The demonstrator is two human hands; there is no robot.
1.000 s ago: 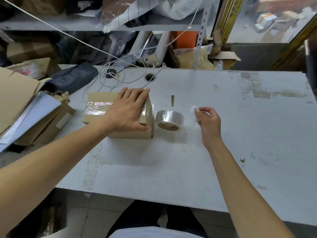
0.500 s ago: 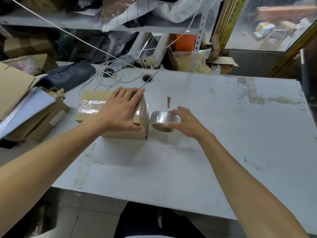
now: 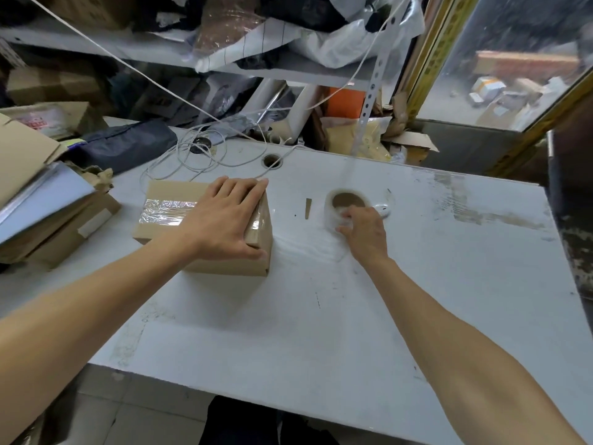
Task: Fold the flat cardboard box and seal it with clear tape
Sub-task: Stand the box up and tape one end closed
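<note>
A small brown cardboard box [image 3: 167, 194] stands folded on the white table [image 3: 288, 332], with a strip of clear tape along its top. My left hand [image 3: 224, 220] lies flat on the box's right end, fingers straight and thumb over the front edge. My right hand [image 3: 364, 232] grips the clear tape roll [image 3: 346, 200] to the right of the box. A blurred stretch of clear tape [image 3: 305, 248] runs from the box's right side to the roll.
A stack of flat cardboard and sheets [image 3: 38, 200] lies at the table's left end, beside a dark bag [image 3: 128, 149]. White cable [image 3: 192, 155] loops behind the box near a cable hole [image 3: 272, 161]. A cardboard sliver [image 3: 308, 207] and a small white scrap [image 3: 383, 207] flank the roll.
My right hand let go of a white scrap, took hold of the roll beside the box and drew it to the right, pulling tape out. My left hand stayed on the box.
</note>
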